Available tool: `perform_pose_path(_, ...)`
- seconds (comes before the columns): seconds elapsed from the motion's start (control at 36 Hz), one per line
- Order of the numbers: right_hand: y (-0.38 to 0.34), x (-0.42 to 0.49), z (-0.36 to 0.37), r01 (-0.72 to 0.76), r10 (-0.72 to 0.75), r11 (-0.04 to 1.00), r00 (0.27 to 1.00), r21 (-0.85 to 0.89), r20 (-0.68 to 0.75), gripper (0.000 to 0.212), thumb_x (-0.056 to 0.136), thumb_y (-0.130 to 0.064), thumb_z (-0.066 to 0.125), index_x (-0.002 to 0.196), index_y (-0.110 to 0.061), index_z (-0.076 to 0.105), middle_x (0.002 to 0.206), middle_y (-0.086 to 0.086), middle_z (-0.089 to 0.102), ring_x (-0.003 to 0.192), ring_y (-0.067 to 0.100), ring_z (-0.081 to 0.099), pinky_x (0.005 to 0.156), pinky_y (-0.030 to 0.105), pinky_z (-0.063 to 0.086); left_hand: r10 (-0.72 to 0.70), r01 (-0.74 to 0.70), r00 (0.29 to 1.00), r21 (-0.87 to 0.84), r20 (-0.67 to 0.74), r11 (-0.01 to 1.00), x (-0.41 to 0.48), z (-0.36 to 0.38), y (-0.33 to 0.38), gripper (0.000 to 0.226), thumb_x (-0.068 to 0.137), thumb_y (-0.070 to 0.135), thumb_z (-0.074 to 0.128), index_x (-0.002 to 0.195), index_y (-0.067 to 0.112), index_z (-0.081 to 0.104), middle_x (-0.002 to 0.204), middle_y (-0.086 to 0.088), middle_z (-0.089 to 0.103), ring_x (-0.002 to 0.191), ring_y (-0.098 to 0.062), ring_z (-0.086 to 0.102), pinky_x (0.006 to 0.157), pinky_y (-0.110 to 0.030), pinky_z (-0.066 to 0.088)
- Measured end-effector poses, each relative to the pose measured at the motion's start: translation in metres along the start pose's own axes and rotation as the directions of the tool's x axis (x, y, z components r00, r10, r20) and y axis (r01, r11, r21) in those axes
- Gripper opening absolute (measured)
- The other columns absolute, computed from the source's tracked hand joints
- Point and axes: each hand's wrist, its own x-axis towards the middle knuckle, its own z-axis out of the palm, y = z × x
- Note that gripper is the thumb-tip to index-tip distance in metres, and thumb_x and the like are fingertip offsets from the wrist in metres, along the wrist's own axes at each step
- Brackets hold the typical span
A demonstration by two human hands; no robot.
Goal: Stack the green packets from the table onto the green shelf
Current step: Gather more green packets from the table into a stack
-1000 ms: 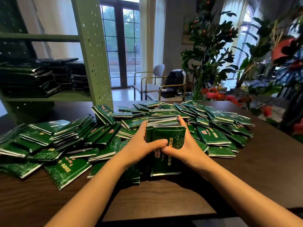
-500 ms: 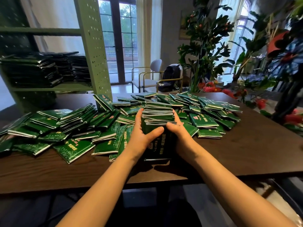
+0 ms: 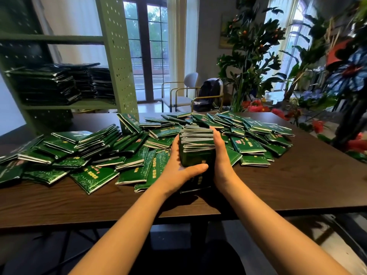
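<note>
A thick stack of green packets [image 3: 195, 147] is clamped between both my hands above the dark wooden table [image 3: 297, 187]. My left hand [image 3: 181, 167] grips its left side, thumb curled across the front. My right hand [image 3: 221, 155] grips the right side, fingers wrapped round the back. Many loose green packets [image 3: 95, 151] lie spread over the table to the left, behind and to the right [image 3: 256, 139]. The green shelf [image 3: 117, 62] stands at the back left, with piles of packets [image 3: 45, 86] on its lower board.
Beyond the table stand chairs [image 3: 182, 92] with a dark backpack [image 3: 208, 94]. Tall plants and red flowers [image 3: 256, 108] crowd the right side. The shelf's perforated post meets the table's far left edge.
The stack in my hands has come up off the table and sits higher. My view has pulled back, so the table's near edge and the floor under it show.
</note>
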Motion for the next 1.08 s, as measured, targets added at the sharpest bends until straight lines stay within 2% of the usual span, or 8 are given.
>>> perform_pose_path(0.08,0.001,-0.002,-0.001,0.021,-0.021,0.999,1.000,-0.025,-0.008,0.106,0.064,-0.073,0.066,0.146,-0.015,0.033,0.144,0.013,0.045,0.131,0.029,0.046,0.111,0.054,0.031,-0.012,0.013,1.000,0.032,-0.024,0.999,0.001,-0.002,-0.003,0.111,0.051,0.041,0.085,0.144,0.030,0.026,0.146,-0.005,0.043,0.130,-0.014,0.049,0.107,-0.029,0.043)
perform_pose_path(0.14,0.003,-0.002,-0.001,0.029,-0.030,0.999,0.999,-0.032,-0.018,0.103,0.065,-0.074,0.065,0.145,-0.016,0.035,0.144,0.012,0.046,0.132,0.028,0.045,0.112,0.055,0.030,-0.033,0.034,0.998,0.033,-0.050,0.999,0.000,-0.001,-0.002,0.097,0.048,0.044,0.082,0.132,0.041,0.032,0.144,-0.002,0.043,0.129,-0.012,0.049,0.104,-0.024,0.044)
perform_pose_path(0.31,0.008,0.000,0.000,0.028,-0.029,0.999,0.998,-0.032,-0.060,0.093,0.067,-0.079,0.059,0.136,-0.017,0.048,0.135,0.013,0.054,0.127,0.029,0.050,0.110,0.054,0.033,-0.067,0.066,0.997,-0.030,-0.028,0.997,-0.001,-0.002,-0.005,0.086,0.075,0.008,0.080,0.137,0.026,0.024,0.127,0.006,0.057,0.111,0.001,0.057,0.083,-0.009,0.049)
perform_pose_path(0.5,0.004,0.008,0.003,-0.012,0.009,1.000,0.985,-0.015,-0.170,0.089,0.068,-0.079,0.051,0.127,-0.012,0.058,0.124,0.012,0.063,0.118,0.028,0.058,0.106,0.051,0.040,-0.071,0.097,0.981,0.134,-0.182,0.986,0.004,0.004,-0.007,0.116,0.038,0.076,0.081,0.132,0.024,0.036,0.135,-0.003,0.049,0.126,-0.018,0.051,0.108,-0.044,0.042)
perform_pose_path(0.69,-0.005,0.026,0.012,-0.051,0.049,0.999,0.972,-0.006,-0.228,0.106,0.054,-0.088,0.051,0.133,-0.019,0.053,0.134,0.004,0.057,0.123,0.022,0.053,0.108,0.047,0.038,-0.077,0.088,0.978,0.050,-0.193,0.995,0.011,0.003,0.017,0.070,0.052,0.040,0.088,0.104,0.026,0.043,0.111,0.000,0.065,0.102,-0.013,0.064,0.086,-0.029,0.052)
perform_pose_path(0.86,-0.031,0.053,0.039,-0.059,0.039,0.985,0.992,-0.160,-0.123,0.089,0.062,-0.084,0.041,0.118,-0.019,0.065,0.115,0.006,0.069,0.110,0.024,0.062,0.104,0.047,0.042,-0.091,0.058,0.957,-0.124,-0.276,0.991,0.018,-0.008,0.043,0.094,0.043,0.048,0.082,0.122,0.006,0.054,0.105,-0.006,0.073,0.095,-0.018,0.071,0.087,-0.039,0.057)
perform_pose_path(0.97,-0.044,0.068,0.070,-0.131,0.119,0.958,0.991,-0.257,-0.061,0.100,0.056,-0.088,0.034,0.129,-0.025,0.058,0.126,0.006,0.062,0.114,0.023,0.059,0.105,0.046,0.041,-0.159,0.097,0.926,-0.190,-0.344,0.977,0.020,-0.029,0.061,0.066,0.059,0.037,0.085,0.116,0.012,0.062,0.102,-0.005,0.074,0.093,-0.021,0.071,0.086,-0.042,0.058)
perform_pose_path(1.08,-0.052,0.078,0.104,-0.227,0.224,0.931,0.974,-0.287,-0.043,0.097,0.068,-0.083,0.031,0.135,-0.016,0.051,0.130,0.014,0.058,0.114,0.028,0.058,0.104,0.047,0.042,-0.160,0.118,0.930,-0.143,-0.332,0.983,0.020,-0.058,0.076,0.077,0.059,0.037,0.089,0.126,0.012,0.059,0.108,-0.002,0.072,0.094,-0.015,0.070,0.076,-0.028,0.058)
